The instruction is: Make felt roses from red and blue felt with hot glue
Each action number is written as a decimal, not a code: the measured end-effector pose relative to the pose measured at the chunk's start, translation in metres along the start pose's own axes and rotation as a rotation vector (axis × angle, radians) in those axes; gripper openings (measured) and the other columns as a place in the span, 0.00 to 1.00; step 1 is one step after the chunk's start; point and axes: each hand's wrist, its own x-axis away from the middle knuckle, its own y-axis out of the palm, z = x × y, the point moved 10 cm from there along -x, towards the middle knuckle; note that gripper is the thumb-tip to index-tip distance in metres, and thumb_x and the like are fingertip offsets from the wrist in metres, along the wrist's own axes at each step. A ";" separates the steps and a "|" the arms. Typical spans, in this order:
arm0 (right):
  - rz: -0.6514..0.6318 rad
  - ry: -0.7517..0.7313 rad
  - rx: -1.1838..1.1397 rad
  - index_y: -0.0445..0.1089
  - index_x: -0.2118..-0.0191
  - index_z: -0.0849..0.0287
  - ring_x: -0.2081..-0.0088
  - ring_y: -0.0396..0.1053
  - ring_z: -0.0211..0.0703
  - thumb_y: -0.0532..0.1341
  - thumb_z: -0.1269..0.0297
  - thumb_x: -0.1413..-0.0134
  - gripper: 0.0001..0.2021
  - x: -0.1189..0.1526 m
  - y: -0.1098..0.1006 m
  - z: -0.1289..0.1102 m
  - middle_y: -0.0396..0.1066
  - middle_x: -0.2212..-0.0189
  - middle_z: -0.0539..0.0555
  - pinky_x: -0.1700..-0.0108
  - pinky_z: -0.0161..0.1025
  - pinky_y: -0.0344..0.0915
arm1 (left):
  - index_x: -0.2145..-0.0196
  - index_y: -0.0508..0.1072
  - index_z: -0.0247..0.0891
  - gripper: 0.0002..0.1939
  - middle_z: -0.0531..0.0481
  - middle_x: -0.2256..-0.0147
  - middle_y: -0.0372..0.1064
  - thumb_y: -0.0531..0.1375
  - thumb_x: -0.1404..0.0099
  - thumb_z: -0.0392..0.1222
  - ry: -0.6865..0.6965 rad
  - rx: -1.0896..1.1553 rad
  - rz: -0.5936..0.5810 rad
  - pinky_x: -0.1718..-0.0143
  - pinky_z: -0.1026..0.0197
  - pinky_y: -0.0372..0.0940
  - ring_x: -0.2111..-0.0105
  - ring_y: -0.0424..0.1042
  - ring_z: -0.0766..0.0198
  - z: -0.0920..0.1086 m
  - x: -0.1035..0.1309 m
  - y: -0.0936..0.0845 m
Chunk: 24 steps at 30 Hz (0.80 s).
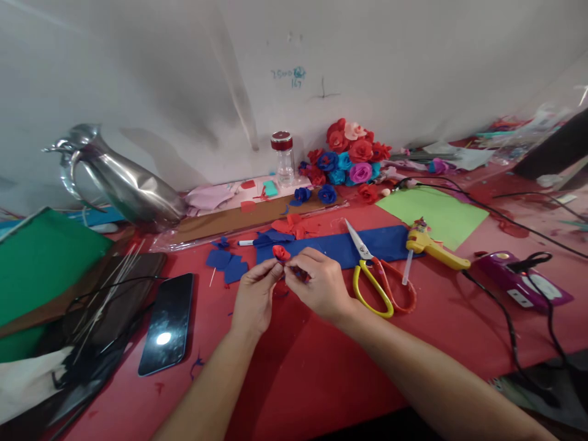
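Pinching small red paper flower [280, 252] at its base in narrowed fingers of left hand [258, 291] and right hand [319, 285]. Showing blue paper strip [333, 246] just beyond the fingers; scissors [364, 251], yellow glue gun [434, 249] to their right; phone [169, 324] to their left. Displaying, on wall [399, 55] well beyond the fingers, teal handwritten digits [288, 75], partly smudged, seemingly reading "167" in lower row.
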 end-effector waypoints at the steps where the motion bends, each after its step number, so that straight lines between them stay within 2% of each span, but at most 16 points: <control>1: 0.012 -0.018 0.015 0.72 0.72 0.58 0.75 0.66 0.35 0.57 0.70 0.44 0.09 0.000 -0.001 -0.002 0.71 0.73 0.52 0.73 0.32 0.60 | 0.80 0.79 0.40 0.13 0.55 0.77 0.75 0.76 0.66 0.38 0.001 0.004 -0.005 0.63 0.63 0.64 0.73 0.70 0.69 0.000 0.000 0.001; 8: 0.011 -0.027 0.066 0.72 0.72 0.58 0.73 0.68 0.36 0.56 0.70 0.44 0.09 0.001 0.000 -0.004 0.71 0.73 0.53 0.71 0.31 0.62 | 0.80 0.78 0.39 0.13 0.55 0.77 0.74 0.76 0.65 0.37 -0.008 -0.010 -0.047 0.64 0.63 0.65 0.73 0.70 0.68 -0.001 0.001 0.005; 12: -0.008 0.021 0.055 0.73 0.71 0.58 0.74 0.67 0.35 0.57 0.67 0.43 0.09 0.001 0.001 0.000 0.72 0.73 0.52 0.71 0.32 0.61 | 0.79 0.78 0.39 0.12 0.56 0.77 0.74 0.75 0.63 0.34 -0.071 0.063 -0.052 0.67 0.66 0.65 0.74 0.70 0.70 -0.005 0.001 0.005; 15: -0.016 0.065 0.063 0.73 0.73 0.57 0.76 0.65 0.35 0.59 0.64 0.42 0.10 0.000 0.000 0.002 0.70 0.75 0.51 0.72 0.33 0.59 | 0.80 0.76 0.38 0.12 0.56 0.76 0.74 0.75 0.61 0.34 -0.139 0.108 -0.106 0.66 0.67 0.65 0.73 0.71 0.71 -0.008 0.003 0.011; 20: -0.021 0.200 -0.049 0.70 0.76 0.57 0.76 0.63 0.35 0.61 0.63 0.45 0.10 -0.001 0.001 0.012 0.70 0.76 0.51 0.73 0.33 0.59 | 0.80 0.75 0.37 0.11 0.55 0.73 0.75 0.74 0.55 0.36 -0.218 0.099 -0.185 0.64 0.65 0.66 0.71 0.72 0.69 -0.013 0.006 0.018; 24: -0.072 0.391 -0.315 0.68 0.77 0.57 0.77 0.62 0.34 0.63 0.64 0.52 0.07 -0.001 0.010 0.027 0.69 0.78 0.49 0.74 0.32 0.60 | 0.79 0.75 0.37 0.11 0.53 0.73 0.76 0.74 0.57 0.35 -0.227 0.091 -0.186 0.66 0.64 0.66 0.72 0.72 0.68 -0.013 0.005 0.014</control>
